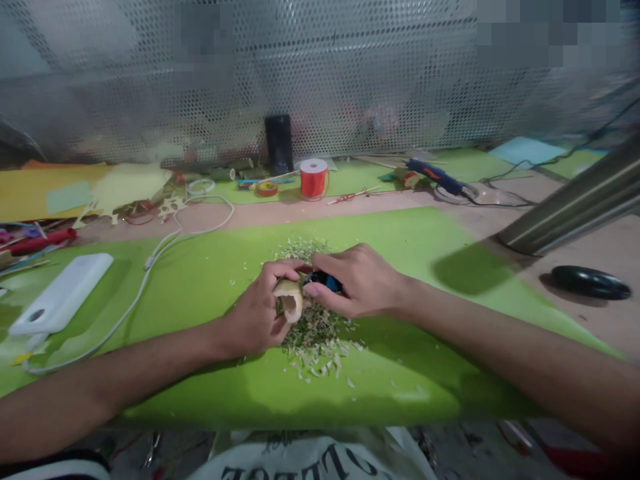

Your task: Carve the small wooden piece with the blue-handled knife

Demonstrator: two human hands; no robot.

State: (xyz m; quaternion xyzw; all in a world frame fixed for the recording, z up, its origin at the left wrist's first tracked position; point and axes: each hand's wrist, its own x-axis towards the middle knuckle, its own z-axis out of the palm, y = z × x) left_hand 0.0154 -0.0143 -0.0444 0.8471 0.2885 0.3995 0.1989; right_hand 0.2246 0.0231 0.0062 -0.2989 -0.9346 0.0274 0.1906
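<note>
My left hand [260, 307] is closed around a short, pale hollow tube that looks like bamboo [289, 301], its open end tilted toward me. In my right hand [357, 280] is a black-and-blue handled tool [327, 281], gripped with the thumb along it. The tool's front end meets the tube's upper right side, but its tip is hidden by my fingers, so I cannot make out the blade. Below both hands lies a pile of thin pale and greenish shavings [320, 333], scattered over the green mat [200, 393].
A white power bank [63, 293] with a white cable [143, 283] lies left. Behind the mat stand a red thread spool [313, 180] and a dark phone [279, 143]. A blue glue gun [435, 177], a metal post [565, 207] and a black oval object [591, 283] are right.
</note>
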